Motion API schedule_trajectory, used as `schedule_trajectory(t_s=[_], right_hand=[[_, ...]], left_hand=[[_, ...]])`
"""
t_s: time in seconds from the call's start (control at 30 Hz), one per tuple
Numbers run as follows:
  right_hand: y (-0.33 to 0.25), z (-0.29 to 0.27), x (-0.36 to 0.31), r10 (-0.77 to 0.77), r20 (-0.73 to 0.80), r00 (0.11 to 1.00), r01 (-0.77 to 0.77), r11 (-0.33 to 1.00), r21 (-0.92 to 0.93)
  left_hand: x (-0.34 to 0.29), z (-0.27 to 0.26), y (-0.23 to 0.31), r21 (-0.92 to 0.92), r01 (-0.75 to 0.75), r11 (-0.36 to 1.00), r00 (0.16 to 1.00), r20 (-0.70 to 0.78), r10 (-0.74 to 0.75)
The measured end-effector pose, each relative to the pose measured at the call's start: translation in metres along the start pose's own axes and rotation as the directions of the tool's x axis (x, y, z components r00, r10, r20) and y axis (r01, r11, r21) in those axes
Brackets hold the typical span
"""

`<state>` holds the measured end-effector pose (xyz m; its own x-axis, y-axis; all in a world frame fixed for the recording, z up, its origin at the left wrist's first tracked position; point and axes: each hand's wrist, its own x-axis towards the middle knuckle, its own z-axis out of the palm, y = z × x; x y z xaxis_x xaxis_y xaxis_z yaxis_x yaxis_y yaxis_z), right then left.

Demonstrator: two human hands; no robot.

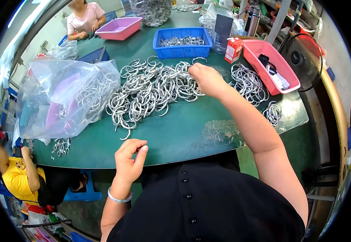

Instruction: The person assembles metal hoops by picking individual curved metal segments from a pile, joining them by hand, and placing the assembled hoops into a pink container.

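A large pile of silver, curved open metal rings (155, 86) lies across the middle of the green table. My right hand (207, 79) reaches over the pile's right edge, fingers bent together and pointing down. One curved ring (199, 59) shows just beyond those fingers; whether they grip it is hidden. Close to the table's front edge, my left hand (130, 160) is raised with its fingers curled in and the thumb near them. What it holds, if anything, does not show. A bracelet (120, 196) circles my left wrist.
More rings lie at the right (249, 84). A clear plastic bag (68, 99) bulges at the left. Behind the pile stands a blue bin (182, 53); a pink basket (291, 85), a red carton (234, 49) and a fan (300, 58) are rightward. Two other people sit around the table.
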<state>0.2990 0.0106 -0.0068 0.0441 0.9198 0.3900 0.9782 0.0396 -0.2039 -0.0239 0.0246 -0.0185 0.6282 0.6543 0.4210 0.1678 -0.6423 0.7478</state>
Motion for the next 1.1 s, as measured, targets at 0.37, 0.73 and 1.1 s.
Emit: schedule_trajectory(t_s=[0.37, 0.73, 1.1], right_hand=[[0.009, 0.012, 0.001, 0.109, -0.063, 0.992, -0.092, 0.969, 0.228], [-0.005, -0.003, 0.011, 0.097, -0.038, 0.995, -0.072, 0.904, 0.422], [-0.101, 0.018, -0.047, 0.076, 0.255, 0.964, -0.197, -0.442, 0.875]], left_hand=[[0.0, 0.007, 0.004, -0.019, 0.092, 0.996, 0.995, 0.049, -0.091], [-0.002, 0.01, 0.007, -0.027, 0.111, 0.993, 0.992, 0.059, -0.109], [0.012, 0.032, 0.014, -0.603, 0.344, 0.72, 0.931, 0.116, -0.347]])
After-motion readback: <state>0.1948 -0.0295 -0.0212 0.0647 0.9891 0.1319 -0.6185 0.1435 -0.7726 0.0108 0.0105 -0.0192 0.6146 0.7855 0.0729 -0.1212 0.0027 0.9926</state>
